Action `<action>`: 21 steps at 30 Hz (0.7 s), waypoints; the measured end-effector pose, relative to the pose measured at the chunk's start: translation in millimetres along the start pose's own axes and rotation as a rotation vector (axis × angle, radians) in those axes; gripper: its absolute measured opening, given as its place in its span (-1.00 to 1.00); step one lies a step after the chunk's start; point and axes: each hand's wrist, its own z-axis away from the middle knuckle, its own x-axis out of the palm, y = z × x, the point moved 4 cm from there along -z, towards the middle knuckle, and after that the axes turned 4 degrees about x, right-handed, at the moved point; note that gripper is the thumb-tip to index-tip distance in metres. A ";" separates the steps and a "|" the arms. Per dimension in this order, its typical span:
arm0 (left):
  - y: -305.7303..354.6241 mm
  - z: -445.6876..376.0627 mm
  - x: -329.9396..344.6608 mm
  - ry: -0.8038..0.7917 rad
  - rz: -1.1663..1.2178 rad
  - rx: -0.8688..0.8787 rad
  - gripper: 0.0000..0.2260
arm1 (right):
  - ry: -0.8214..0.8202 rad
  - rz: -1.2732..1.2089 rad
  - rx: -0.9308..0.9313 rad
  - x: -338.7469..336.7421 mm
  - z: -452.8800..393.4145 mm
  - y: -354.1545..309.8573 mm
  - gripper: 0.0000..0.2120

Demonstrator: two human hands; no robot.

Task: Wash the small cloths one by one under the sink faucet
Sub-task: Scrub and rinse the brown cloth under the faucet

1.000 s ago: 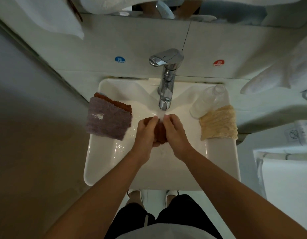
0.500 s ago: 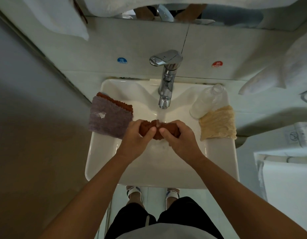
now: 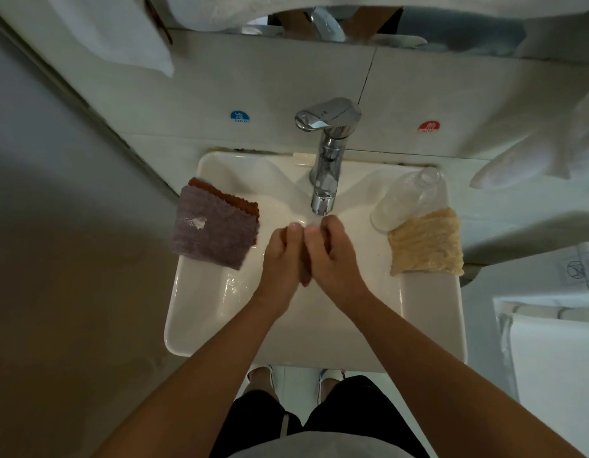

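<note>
My left hand (image 3: 281, 259) and my right hand (image 3: 332, 256) are pressed together over the white sink (image 3: 200, 325), just below the spout of the chrome faucet (image 3: 326, 153). Between the palms they squeeze a small brown cloth (image 3: 305, 276); only a dark sliver of it shows at the heels of the hands. A purple-grey cloth (image 3: 213, 233) lies on the sink's left rim on top of a rust-brown cloth (image 3: 230, 196). A folded pale yellow cloth (image 3: 425, 242) lies on the right rim.
A clear plastic bottle (image 3: 405, 200) lies on the right rim beside the yellow cloth. Blue cold (image 3: 239, 116) and red hot (image 3: 427, 126) stickers mark the wall. White towels hang at the upper left (image 3: 121, 34) and at the right (image 3: 551, 140). A mirror edge runs along the top.
The hands held the brown cloth stretched sideways between them half a second ago. Now they have closed together palm to palm around it and moved up under the spout.
</note>
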 end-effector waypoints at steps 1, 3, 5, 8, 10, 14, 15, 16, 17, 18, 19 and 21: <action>1.4 -3.7 -1.1 0.060 -0.029 0.028 -0.75 | -0.053 0.057 -0.025 9.2 3.7 -1.9 -0.84; -0.9 -9.9 1.5 0.089 -0.100 0.051 -0.84 | -0.026 0.133 -0.046 15.9 1.4 -3.7 -0.81; -9.7 -12.1 11.2 0.019 -0.147 0.023 -0.84 | 0.144 0.154 -0.048 5.9 -11.5 -2.7 -0.85; -5.0 -19.5 14.7 0.033 -0.145 -0.025 -0.86 | 0.196 0.301 -0.111 2.6 -17.0 0.2 -0.90; 3.8 -29.8 8.7 0.142 -0.017 -0.085 -0.81 | 0.095 0.383 -0.176 12.6 -10.2 0.6 -0.91; 2.8 -10.9 8.6 0.007 -0.228 0.097 -0.66 | 0.085 0.490 -0.235 7.1 -26.9 9.9 -0.92; 0.3 -2.6 14.6 -0.091 -0.326 0.134 -0.67 | 0.114 0.436 -0.195 1.0 -34.6 16.4 -0.96; -2.1 0.2 18.4 -0.141 -0.390 0.160 -0.71 | 0.134 0.445 -0.151 -3.3 -38.0 16.6 -0.95; 0.3 -4.6 17.9 -0.093 -0.437 0.196 -0.78 | 0.097 0.410 -0.138 2.8 -34.2 17.6 -0.95; 0.9 -14.7 13.2 -0.008 -0.460 0.207 -0.83 | 0.098 0.534 -0.291 11.5 -27.5 13.4 -0.92; 4.8 -21.4 7.4 0.074 -0.437 0.196 -0.83 | 0.106 0.553 -0.326 17.3 -20.9 10.3 -0.91; 4.9 -23.9 -0.9 0.162 -0.254 0.142 -0.81 | 0.050 0.569 -0.431 26.8 -11.5 8.1 -0.90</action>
